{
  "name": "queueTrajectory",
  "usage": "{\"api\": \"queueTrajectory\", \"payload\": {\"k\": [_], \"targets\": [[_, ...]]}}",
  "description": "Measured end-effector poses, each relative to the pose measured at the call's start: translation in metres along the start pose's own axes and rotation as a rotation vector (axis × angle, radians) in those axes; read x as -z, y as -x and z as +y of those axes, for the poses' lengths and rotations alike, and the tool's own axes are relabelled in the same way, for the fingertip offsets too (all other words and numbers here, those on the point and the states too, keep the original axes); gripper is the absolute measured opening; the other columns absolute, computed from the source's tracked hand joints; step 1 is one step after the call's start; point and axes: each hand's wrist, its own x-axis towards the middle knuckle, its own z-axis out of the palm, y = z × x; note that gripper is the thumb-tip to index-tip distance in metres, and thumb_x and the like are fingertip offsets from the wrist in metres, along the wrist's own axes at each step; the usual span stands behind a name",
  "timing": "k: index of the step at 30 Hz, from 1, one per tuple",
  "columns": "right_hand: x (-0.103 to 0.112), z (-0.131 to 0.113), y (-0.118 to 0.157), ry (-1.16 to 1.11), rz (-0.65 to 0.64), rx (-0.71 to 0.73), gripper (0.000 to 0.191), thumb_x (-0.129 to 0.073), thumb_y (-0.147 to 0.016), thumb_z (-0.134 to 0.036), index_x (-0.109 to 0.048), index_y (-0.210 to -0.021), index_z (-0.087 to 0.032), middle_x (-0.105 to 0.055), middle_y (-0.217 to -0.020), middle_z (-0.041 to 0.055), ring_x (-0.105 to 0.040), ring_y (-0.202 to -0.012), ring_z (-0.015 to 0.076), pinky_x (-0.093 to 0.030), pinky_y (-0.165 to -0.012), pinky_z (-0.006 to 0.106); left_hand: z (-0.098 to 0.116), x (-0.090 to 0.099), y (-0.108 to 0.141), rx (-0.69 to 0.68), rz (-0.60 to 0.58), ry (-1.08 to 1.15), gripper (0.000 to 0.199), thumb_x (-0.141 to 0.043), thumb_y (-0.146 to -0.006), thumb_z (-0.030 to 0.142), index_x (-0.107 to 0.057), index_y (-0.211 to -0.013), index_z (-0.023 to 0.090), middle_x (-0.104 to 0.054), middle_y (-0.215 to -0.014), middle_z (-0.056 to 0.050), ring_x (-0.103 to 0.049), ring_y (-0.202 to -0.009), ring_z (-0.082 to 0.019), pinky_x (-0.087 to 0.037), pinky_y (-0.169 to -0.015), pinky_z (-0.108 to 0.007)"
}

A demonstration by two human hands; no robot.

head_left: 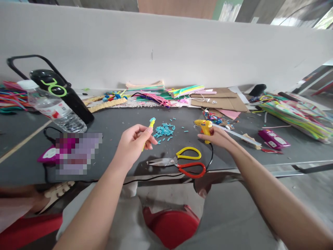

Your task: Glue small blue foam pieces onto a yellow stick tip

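Observation:
My left hand [135, 138] is closed on a thin yellow stick [151, 124], probably a pipe cleaner, held upright with light-blue bits at its top. My right hand [217, 136] grips a yellow glue gun [203, 124], its nozzle pointing left and a long translucent glue stick [236, 133] running out of its back. Between the hands, a pile of short light-blue pieces [164, 130] lies on the dark table [111, 119]. Nearer to me rest scissors [166, 162] with one yellow and one red handle, blades to the left.
A plastic water bottle [57, 111] and a black tumbler [78, 102] stand at left. Pipe cleaner bundles [293, 118], cardboard [221, 99] and scraps line the back and right. A purple packet [273, 139] lies right. A black cord [156, 177] crosses the front edge. Another person's foot [56, 194] shows lower left.

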Motion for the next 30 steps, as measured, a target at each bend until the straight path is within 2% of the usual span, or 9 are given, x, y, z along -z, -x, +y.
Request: {"api": "queueTrajectory", "payload": {"k": [3, 5, 7, 9, 10, 11, 14, 19, 30], "targets": [[0.013, -0.001, 0.01, 0.21, -0.079, -0.116, 0.064, -0.067, -0.07, -0.076, -0.04, -0.05, -0.022, -0.038, -0.045, -0.0027, -0.036, -0.048, 0.012, -0.025, -0.05, 0.03, -0.002, 0.0, 0.0, 0.001, -0.019, -0.02, 0.03, -0.071, -0.086, 0.047, -0.064, -0.084, 0.017, -0.073, -0.069, -0.004, -0.061, -0.056, -0.012, -0.05, -0.055, -0.023], [0.021, -0.005, 0.019, 0.203, -0.175, -0.16, 0.065, -0.066, -0.069, -0.079, -0.039, -0.052, -0.022, -0.039, -0.044, -0.0034, -0.036, -0.045, 0.0111, -0.025, -0.047, 0.029, -0.002, 0.0, 0.001, 0.004, -0.032, -0.039, 0.032, -0.07, -0.086, 0.048, -0.064, -0.085, 0.017, -0.073, -0.071, -0.005, -0.061, -0.057, -0.012, -0.05, -0.055, -0.024], [0.024, -0.014, 0.028, 0.062, -0.343, -0.102, 0.063, -0.064, -0.074, -0.076, -0.04, -0.054, -0.021, -0.038, -0.044, -0.0047, -0.034, -0.044, 0.0096, -0.025, -0.045, 0.027, -0.002, -0.001, 0.001, 0.004, -0.044, -0.06, 0.034, -0.069, -0.087, 0.05, -0.064, -0.085, 0.017, -0.073, -0.072, -0.005, -0.06, -0.057, -0.012, -0.05, -0.056, -0.024], [0.018, -0.026, 0.033, -0.139, -0.426, 0.051, 0.054, -0.06, -0.084, -0.067, -0.046, -0.06, -0.02, -0.046, -0.051, -0.0041, -0.037, -0.046, 0.009, -0.029, -0.047, 0.025, -0.001, -0.003, 0.002, 0.005, -0.058, -0.08, 0.035, -0.068, -0.087, 0.051, -0.063, -0.085, 0.016, -0.074, -0.073, -0.005, -0.06, -0.056, -0.011, -0.05, -0.056, -0.024], [0.012, -0.033, 0.033, -0.202, -0.385, 0.125, 0.046, -0.059, -0.087, -0.061, -0.052, -0.067, -0.02, -0.052, -0.057, -0.0029, -0.042, -0.05, 0.0099, -0.033, -0.049, 0.025, -0.001, -0.004, 0.002, 0.007, -0.066, -0.088, 0.035, -0.068, -0.088, 0.051, -0.063, -0.085, 0.016, -0.074, -0.073, -0.005, -0.059, -0.056, -0.011, -0.05, -0.057, -0.024], [0.004, -0.04, 0.032, -0.227, -0.28, 0.19, 0.037, -0.059, -0.089, -0.055, -0.059, -0.078, -0.019, -0.057, -0.063, -0.0019, -0.047, -0.054, 0.0112, -0.037, -0.052, 0.025, -0.001, -0.005, 0.002, 0.008, -0.074, -0.095, 0.035, -0.067, -0.088, 0.051, -0.063, -0.085, 0.016, -0.074, -0.074, -0.005, -0.059, -0.056, -0.011, -0.05, -0.057, -0.024], [-0.021, -0.058, 0.019, -0.148, -0.083, 0.331, 0.02, -0.059, -0.09, -0.035, -0.066, -0.098, -0.018, -0.067, -0.083, 0.003, -0.056, -0.066, 0.0139, -0.045, -0.063, 0.028, -0.001, -0.008, 0.001, 0.008, -0.088, -0.121, 0.035, -0.067, -0.088, 0.052, -0.063, -0.087, 0.017, -0.074, -0.075, -0.005, -0.059, -0.056, -0.011, -0.05, -0.058, -0.025], [-0.051, -0.073, 0.001, -0.101, -0.088, 0.429, 0.01, -0.062, -0.088, -0.023, -0.069, -0.093, -0.019, -0.068, -0.088, 0.0039, -0.057, -0.07, 0.0147, -0.045, -0.069, 0.029, -0.005, -0.007, 0.001, 0.002, -0.099, -0.166, 0.036, -0.065, -0.089, 0.053, -0.064, -0.09, 0.017, -0.075, -0.078, -0.005, -0.06, -0.058, -0.011, -0.049, -0.058, -0.024], [-0.081, -0.1, 0.0, -0.044, -0.114, 0.557, 0.016, -0.063, -0.094, -0.022, -0.073, -0.107, -0.022, -0.064, -0.098, 0.0048, -0.06, -0.08, 0.0154, -0.043, -0.074, 0.026, -0.007, 0.001, 0.004, -0.008, -0.113, -0.218, 0.033, -0.065, -0.09, 0.05, -0.064, -0.09, 0.018, -0.074, -0.076, -0.003, -0.06, -0.057, -0.011, -0.049, -0.058, -0.025]]}}
